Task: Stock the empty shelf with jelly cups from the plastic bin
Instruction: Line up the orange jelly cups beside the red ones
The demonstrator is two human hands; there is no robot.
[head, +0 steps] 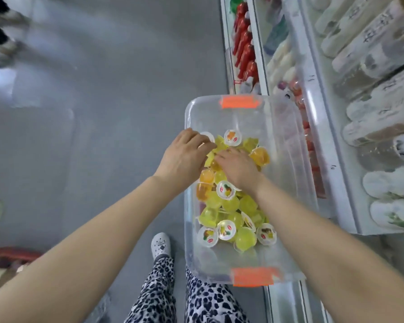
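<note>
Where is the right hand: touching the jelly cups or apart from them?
Touching: head view shows the right hand lying on the jelly cups, no gap.

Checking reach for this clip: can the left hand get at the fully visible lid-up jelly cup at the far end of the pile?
Probably yes: the left hand reaches into the open bin, and that jelly cup lies uncovered just past its fingertips.

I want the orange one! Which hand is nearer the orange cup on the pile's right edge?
Right. The right hand lies close beside the orange cup; the left hand is farther left, beyond it.
</note>
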